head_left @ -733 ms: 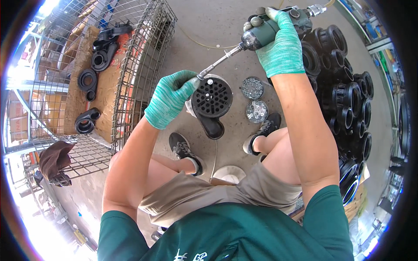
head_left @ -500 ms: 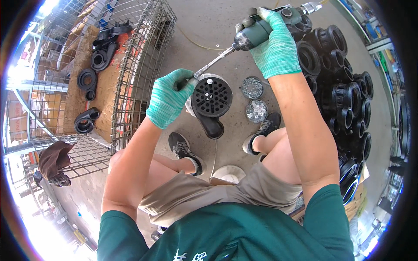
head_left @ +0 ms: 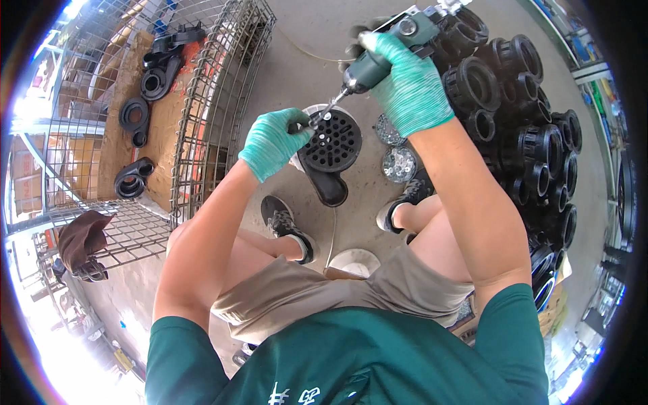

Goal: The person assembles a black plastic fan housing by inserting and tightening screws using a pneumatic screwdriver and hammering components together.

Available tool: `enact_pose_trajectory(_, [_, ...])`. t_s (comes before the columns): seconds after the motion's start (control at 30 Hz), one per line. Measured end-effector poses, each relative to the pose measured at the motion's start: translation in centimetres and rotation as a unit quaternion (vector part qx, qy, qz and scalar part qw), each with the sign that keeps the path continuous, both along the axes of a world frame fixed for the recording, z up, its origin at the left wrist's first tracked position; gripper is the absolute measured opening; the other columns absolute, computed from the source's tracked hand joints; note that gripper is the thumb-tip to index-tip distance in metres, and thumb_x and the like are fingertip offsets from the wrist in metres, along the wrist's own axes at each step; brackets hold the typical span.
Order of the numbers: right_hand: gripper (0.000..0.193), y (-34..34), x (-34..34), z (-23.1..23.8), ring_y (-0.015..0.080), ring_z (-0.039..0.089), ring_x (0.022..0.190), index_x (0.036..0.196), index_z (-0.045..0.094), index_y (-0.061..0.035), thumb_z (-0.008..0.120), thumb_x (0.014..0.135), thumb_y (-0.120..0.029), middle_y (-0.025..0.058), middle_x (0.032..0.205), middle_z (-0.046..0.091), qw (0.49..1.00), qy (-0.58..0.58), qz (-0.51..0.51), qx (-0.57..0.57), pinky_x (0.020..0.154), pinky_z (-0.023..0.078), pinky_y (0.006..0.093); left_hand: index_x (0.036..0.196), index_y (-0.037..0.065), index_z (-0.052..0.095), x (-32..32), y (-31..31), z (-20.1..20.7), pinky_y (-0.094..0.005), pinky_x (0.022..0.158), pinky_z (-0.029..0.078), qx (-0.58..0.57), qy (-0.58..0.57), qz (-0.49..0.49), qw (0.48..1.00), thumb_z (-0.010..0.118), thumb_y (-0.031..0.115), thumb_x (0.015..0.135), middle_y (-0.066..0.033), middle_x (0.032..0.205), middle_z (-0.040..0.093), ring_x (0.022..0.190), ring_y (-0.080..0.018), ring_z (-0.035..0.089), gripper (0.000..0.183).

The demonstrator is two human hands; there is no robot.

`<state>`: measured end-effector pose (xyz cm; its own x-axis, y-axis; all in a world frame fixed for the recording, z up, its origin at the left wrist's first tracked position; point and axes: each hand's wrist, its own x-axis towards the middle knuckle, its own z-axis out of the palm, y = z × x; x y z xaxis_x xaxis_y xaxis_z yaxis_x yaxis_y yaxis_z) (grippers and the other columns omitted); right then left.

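My right hand (head_left: 410, 84), in a mint-green knit glove, grips a dark green power screwdriver (head_left: 370, 71) with a long metal bit. My left hand (head_left: 277, 140), gloved alike, has its fingertips pinched around the far end of the bit. Any small screw between those fingers is hidden. Right beside them lies a black round part with a perforated disc (head_left: 343, 143) and a curved spout (head_left: 331, 190). Two pale round bits of hardware sit on the disc, one near its far edge, the other close to the middle.
Two round tins of small metal hardware, the nearer one (head_left: 399, 164) and the farther (head_left: 387, 129), stand right of the part. Black ribbed fittings (head_left: 533, 145) are piled at the right. A wire cage (head_left: 223, 101) at the left holds several black parts (head_left: 135, 113).
The screwdriver and my right hand have moved left and slightly farther away, tilting the bit more steeply. My left hand has shifted a little right with its fingers still at the bit.
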<state>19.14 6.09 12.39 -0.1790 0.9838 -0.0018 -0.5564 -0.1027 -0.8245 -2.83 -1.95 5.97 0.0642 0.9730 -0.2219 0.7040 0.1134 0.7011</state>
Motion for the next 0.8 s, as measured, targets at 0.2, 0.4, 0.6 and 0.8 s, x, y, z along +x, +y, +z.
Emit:
enact_pose_trajectory(0.2, [0.03,-1.7,-1.8,-3.0,0.0176,0.07,0.08,0.112,0.064,-0.0054,0.078,0.085,-0.006,0.0074,0.096,0.071,0.998,-0.01,0.019,-0.054,0.072,0.057,0.0313,0.11,0.004,0.074,-0.4,0.0,-3.9,-0.0347,0.076,0.055,-0.024,0.055,-0.06,0.996,0.078,0.013,0.085,-0.0136,0.088,0.074,0.076,-0.02,0.068,0.027])
enact_pose_trajectory(0.4, [0.027,-2.6,-2.5,-5.0,0.0155,0.068,0.081,0.107,0.067,-0.0062,0.079,0.083,-0.004,0.0054,0.095,0.072,0.997,-0.012,0.035,-0.065,0.074,0.056,0.0304,0.111,0.006,0.074,-0.2,-0.6,-3.8,-0.039,0.081,0.056,-0.048,0.137,-0.082,0.986,0.076,0.018,0.086,-0.0166,0.096,0.075,0.087,-0.0307,0.073,0.028])
enact_pose_trajectory(0.6, [0.028,-2.9,-3.1,-5.7,0.0231,0.07,0.087,0.114,0.063,-0.005,0.07,0.088,0.002,0.0128,0.105,0.071,0.999,-0.027,0.03,-0.026,0.08,0.06,0.0374,0.11,0.005,0.071,-0.4,-0.7,-4.0,-0.041,0.083,0.055,-0.063,0.147,-0.096,0.982,0.075,0.02,0.086,-0.0165,0.098,0.075,0.092,-0.0346,0.072,0.028])
enact_pose_trajectory(0.8, [0.029,-3.5,-3.1,-6.0,0.02,0.07,0.087,0.116,0.064,-0.0065,0.069,0.089,0.001,0.0095,0.105,0.072,0.996,-0.076,0.036,0.008,0.083,0.059,0.0351,0.115,0.003,0.067,-1.1,-0.4,-4.7,-0.0407,0.086,0.055,-0.087,0.109,-0.124,0.982,0.074,0.014,0.086,-0.0183,0.102,0.074,0.096,-0.0347,0.071,0.032])
